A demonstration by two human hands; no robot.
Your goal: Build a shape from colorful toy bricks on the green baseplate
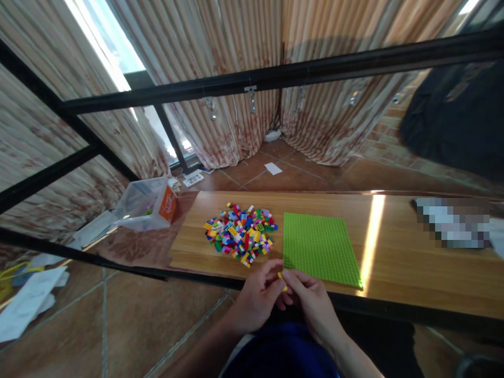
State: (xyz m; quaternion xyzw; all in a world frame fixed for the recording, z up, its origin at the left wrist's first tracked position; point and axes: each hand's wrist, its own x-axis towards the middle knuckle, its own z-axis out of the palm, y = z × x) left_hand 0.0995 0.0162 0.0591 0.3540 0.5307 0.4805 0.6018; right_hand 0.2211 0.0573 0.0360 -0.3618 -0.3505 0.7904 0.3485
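Both hands meet in front of my body, at the near edge of the wooden table. My left hand (258, 296) pinches small yellow toy bricks (282, 282) between thumb and fingers. From the other side, my right hand (309, 294) grips the same yellow piece with its thumb and fingertips. How many bricks it is made of is hidden by the fingers. Just beyond the hands lies a flat green studded baseplate (318, 247). To its left spreads a loose heap of multicoloured toy bricks (241, 231).
A clear plastic box (145, 207) with an orange label stands left of the wooden tabletop (189, 247). At the table's right is a blurred-out flat object (452, 220). A black metal bar (275, 76) crosses above, before curtains (236, 42). White papers (31, 299) lie at lower left.
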